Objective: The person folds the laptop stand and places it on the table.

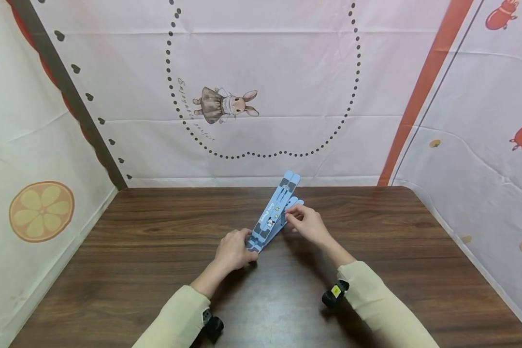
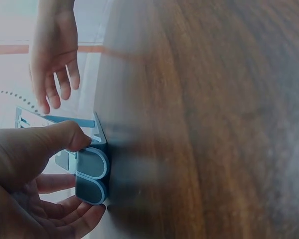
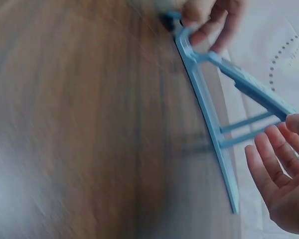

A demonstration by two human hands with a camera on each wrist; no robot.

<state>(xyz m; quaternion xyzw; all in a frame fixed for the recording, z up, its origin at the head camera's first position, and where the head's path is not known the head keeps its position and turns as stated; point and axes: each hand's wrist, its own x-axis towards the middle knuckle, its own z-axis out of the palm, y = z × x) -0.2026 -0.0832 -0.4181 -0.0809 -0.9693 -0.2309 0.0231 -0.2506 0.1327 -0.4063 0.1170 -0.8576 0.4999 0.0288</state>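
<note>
A light-blue folding laptop stand [image 1: 273, 212] with cartoon print stands on the table, its upper arms raised at a slant above the base arms. At the near hinged end, my left hand [image 1: 235, 250] grips it between thumb and fingers; the left wrist view shows its rounded ends [image 2: 92, 164] between them. My right hand [image 1: 308, 223] is at the right side of the stand, by the slanted struts [image 3: 249, 134] that join the arms to the base. In the right wrist view its fingers [image 3: 274, 159] are loosely extended, thumb close to the upper arm.
The stand is on a dark brown wooden table [image 1: 165, 222]. A printed white cloth [image 1: 265, 63] hangs behind the table and along both sides. Black cameras are strapped to both wrists, the right one [image 1: 335, 293] with a yellow label.
</note>
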